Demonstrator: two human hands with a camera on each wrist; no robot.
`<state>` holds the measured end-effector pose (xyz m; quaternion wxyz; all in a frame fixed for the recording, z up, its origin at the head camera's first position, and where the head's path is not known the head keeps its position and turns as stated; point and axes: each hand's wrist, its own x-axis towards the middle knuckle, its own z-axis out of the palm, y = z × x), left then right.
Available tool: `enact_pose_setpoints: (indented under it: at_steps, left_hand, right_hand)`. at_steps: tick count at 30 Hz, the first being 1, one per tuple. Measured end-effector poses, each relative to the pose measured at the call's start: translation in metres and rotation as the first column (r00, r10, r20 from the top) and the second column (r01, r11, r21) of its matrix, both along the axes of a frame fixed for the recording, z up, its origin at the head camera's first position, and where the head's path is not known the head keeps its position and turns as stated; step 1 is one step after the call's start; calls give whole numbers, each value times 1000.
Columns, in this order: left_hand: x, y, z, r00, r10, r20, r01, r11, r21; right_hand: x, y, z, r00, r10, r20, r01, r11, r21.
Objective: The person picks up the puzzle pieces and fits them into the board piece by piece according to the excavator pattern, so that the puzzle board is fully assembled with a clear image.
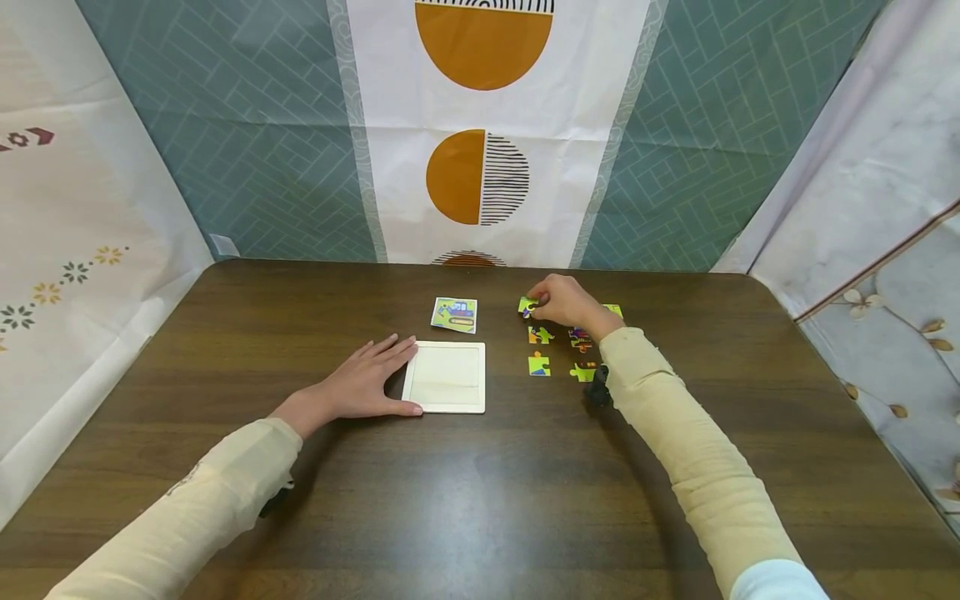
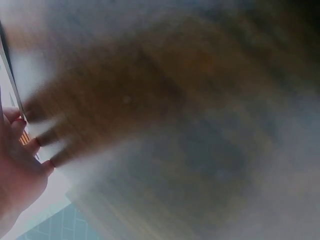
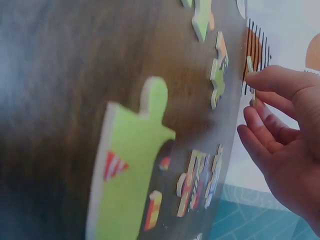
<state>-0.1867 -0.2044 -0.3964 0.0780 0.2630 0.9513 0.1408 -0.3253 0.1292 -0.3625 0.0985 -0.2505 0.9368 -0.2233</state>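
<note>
In the head view my left hand (image 1: 363,383) lies with fingers spread at the left side of a white puzzle frame (image 1: 482,379). Its fingertips touch the frame's upper left corner and its thumb the lower left one. My right hand (image 1: 567,302) pinches a green jigsaw piece (image 1: 527,306) between thumb and finger at the back of the table. The right wrist view shows that piece (image 3: 251,80) edge-on, lifted off the wood. Below this hand lie several loose pieces, among them a green and blue one (image 1: 538,366) and a green and orange one (image 1: 540,335).
A picture card (image 1: 454,315) with a blue and yellow digger lies behind the frame. More pieces, such as a green one (image 1: 582,373), lie partly under the right forearm. The brown table (image 1: 450,500) ends at a patterned cloth wall (image 1: 300,167).
</note>
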Motion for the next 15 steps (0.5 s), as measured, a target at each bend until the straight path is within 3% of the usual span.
enact_pose_setpoints:
  at_steps: [15]
  left_hand:
    - [0,0,-3,1000,5,4,-5,1000,12]
  right_hand:
    - [14,-16,-1,997,-28,73,34,996,-79]
